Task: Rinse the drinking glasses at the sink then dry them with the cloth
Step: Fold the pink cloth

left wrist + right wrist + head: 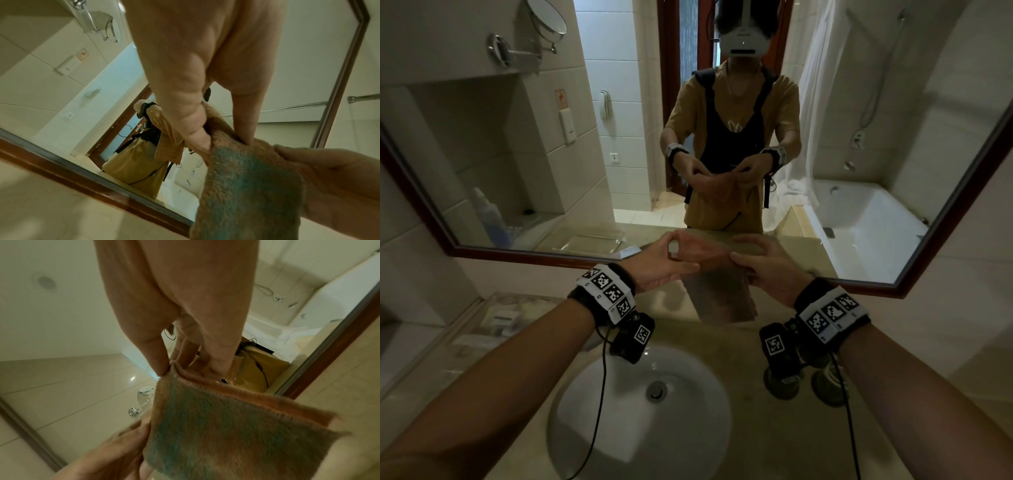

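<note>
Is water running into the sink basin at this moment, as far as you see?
No. The sink shows no stream, and both hands hold the cloth above it.

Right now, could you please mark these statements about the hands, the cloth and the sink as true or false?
1. Both hands hold the cloth by its upper edge. True: the left hand and right hand pinch it between thumb and fingers.
2. Water fills the sink. False: the basin looks dry and its drain is uncovered.
3. The cloth lies flat on the counter. False: it hangs in the air in front of the mirror.
4. The right hand holds a drinking glass. False: it holds only the cloth.
5. The cloth is brownish with a blue-green patch. True.
</note>
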Demonstrator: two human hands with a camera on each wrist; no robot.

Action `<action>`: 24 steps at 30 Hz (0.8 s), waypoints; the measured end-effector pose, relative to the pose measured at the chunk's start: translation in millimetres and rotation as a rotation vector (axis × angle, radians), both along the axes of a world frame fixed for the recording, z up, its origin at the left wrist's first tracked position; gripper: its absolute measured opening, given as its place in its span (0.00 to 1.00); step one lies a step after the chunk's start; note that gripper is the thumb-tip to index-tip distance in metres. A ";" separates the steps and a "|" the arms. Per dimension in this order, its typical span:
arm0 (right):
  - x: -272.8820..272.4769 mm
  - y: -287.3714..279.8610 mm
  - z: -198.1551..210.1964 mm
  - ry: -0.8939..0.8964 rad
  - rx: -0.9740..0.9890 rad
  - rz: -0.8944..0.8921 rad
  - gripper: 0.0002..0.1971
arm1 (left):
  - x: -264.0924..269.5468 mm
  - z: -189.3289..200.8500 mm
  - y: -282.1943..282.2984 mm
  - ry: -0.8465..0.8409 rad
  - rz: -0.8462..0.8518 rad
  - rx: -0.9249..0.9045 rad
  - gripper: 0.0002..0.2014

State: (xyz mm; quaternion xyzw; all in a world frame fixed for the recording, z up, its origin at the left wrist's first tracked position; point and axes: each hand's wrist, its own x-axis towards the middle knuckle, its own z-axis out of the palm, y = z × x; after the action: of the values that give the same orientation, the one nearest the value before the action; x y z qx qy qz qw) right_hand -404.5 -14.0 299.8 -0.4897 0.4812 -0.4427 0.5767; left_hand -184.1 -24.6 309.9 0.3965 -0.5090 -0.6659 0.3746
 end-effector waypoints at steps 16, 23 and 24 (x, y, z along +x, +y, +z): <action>0.7 0.9 -1.1 0.835 -0.234 0.227 0.13 | 15.0 -6.9 -7.6 -0.885 -0.119 -0.588 0.07; 17.7 -5.1 -19.9 1.032 -0.403 0.348 0.07 | 24.4 -25.0 3.1 -1.306 -0.092 -0.841 0.06; 20.9 -6.9 -22.7 1.023 -0.425 0.374 0.10 | 28.9 -26.9 5.6 -1.304 -0.079 -0.811 0.05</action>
State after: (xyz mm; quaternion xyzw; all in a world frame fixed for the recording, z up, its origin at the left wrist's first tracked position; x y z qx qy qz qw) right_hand -383.6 -20.9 277.2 -0.8228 0.5046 -0.1274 0.2285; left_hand -155.2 -19.0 283.0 0.5221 -0.8451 -0.0716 0.0905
